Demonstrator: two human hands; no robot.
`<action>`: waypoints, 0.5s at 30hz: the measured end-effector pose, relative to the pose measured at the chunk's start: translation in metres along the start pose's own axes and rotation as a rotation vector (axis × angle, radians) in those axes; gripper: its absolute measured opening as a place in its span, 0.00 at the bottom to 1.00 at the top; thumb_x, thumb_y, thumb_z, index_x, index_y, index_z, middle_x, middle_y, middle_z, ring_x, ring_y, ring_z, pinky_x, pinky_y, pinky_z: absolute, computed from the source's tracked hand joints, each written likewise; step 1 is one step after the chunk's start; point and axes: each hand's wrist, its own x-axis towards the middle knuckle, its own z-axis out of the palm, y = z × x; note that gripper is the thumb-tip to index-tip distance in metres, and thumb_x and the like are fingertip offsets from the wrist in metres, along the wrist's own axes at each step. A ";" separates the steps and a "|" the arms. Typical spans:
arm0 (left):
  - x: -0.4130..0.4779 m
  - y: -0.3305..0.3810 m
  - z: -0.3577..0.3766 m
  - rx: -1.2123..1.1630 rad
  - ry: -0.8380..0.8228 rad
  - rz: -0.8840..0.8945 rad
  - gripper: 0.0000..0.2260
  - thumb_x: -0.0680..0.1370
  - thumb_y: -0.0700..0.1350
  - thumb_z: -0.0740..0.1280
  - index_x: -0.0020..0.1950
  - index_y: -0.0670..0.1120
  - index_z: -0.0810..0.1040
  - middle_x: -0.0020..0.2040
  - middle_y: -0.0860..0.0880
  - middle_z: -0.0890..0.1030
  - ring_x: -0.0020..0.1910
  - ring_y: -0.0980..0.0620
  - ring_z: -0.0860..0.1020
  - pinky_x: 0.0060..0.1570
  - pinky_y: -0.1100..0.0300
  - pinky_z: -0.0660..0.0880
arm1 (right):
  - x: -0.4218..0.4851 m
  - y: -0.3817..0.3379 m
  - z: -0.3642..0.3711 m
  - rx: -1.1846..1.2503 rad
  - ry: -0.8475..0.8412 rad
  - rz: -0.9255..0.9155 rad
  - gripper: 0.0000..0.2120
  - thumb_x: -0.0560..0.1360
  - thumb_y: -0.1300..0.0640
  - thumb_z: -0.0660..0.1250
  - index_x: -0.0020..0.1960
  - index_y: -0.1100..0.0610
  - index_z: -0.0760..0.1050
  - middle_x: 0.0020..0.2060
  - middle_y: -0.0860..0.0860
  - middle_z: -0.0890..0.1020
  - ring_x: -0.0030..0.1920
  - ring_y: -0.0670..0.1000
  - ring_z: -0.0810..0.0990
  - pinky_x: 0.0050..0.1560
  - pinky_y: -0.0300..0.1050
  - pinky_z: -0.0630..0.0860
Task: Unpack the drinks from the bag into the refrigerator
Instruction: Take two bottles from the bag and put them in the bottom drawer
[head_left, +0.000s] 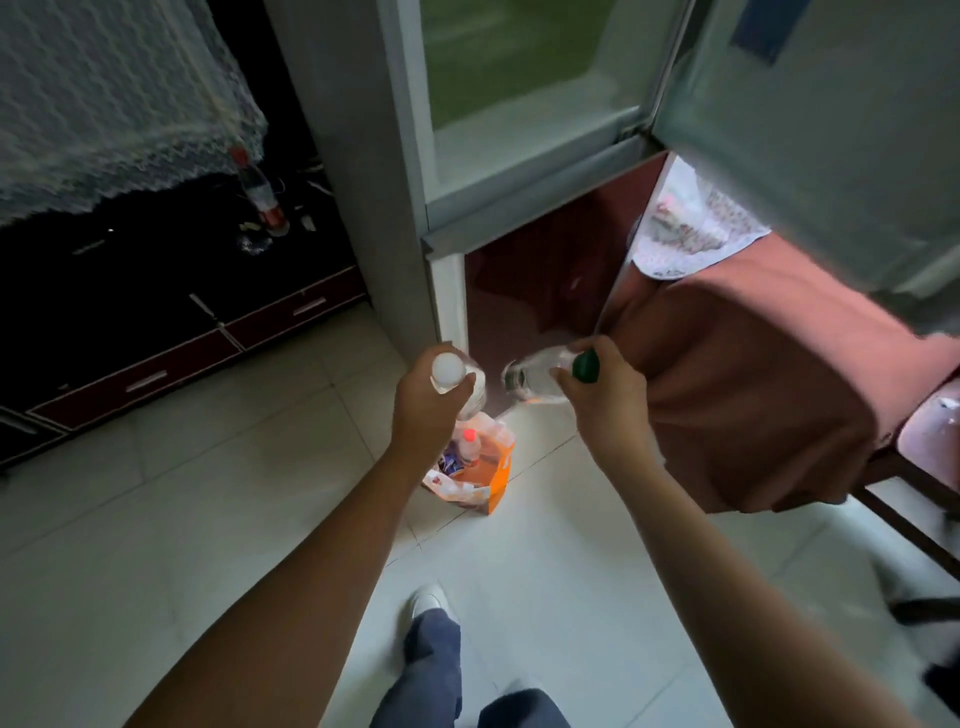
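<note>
pale glossy tiled floor (156, 519) beneath me, orange and white paper bag (480, 475) standing open on it with bottles inside, my white shoe (427, 597) planted near it

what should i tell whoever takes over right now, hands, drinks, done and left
Left hand: holding a clear bottle with a white cap, upright.
Right hand: holding a clear bottle with a green cap, tilted.
Both are above the orange bag on the floor in front of the refrigerator, whose upper door is open.
Done: two bottles out of the bag.
Left: put both in the refrigerator; at least one red-capped bottle is in the bag.
</note>
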 end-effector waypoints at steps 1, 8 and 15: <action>-0.005 0.017 -0.002 -0.034 0.005 0.018 0.11 0.70 0.35 0.70 0.48 0.46 0.75 0.45 0.51 0.78 0.47 0.48 0.77 0.49 0.60 0.75 | -0.005 -0.011 -0.015 0.019 0.024 -0.023 0.11 0.72 0.61 0.68 0.54 0.59 0.73 0.48 0.58 0.81 0.48 0.56 0.78 0.44 0.40 0.67; -0.024 0.103 -0.004 -0.103 0.013 0.191 0.13 0.67 0.41 0.68 0.41 0.60 0.74 0.40 0.66 0.80 0.43 0.64 0.76 0.50 0.56 0.73 | -0.026 -0.053 -0.083 0.097 0.138 -0.144 0.10 0.70 0.59 0.70 0.51 0.56 0.74 0.43 0.56 0.80 0.45 0.55 0.78 0.48 0.50 0.76; -0.029 0.140 0.000 -0.080 0.067 0.291 0.10 0.68 0.44 0.67 0.48 0.48 0.74 0.45 0.51 0.78 0.47 0.51 0.77 0.51 0.52 0.74 | -0.030 -0.055 -0.119 0.149 0.254 -0.214 0.10 0.69 0.60 0.70 0.49 0.55 0.75 0.40 0.51 0.78 0.41 0.50 0.74 0.38 0.35 0.64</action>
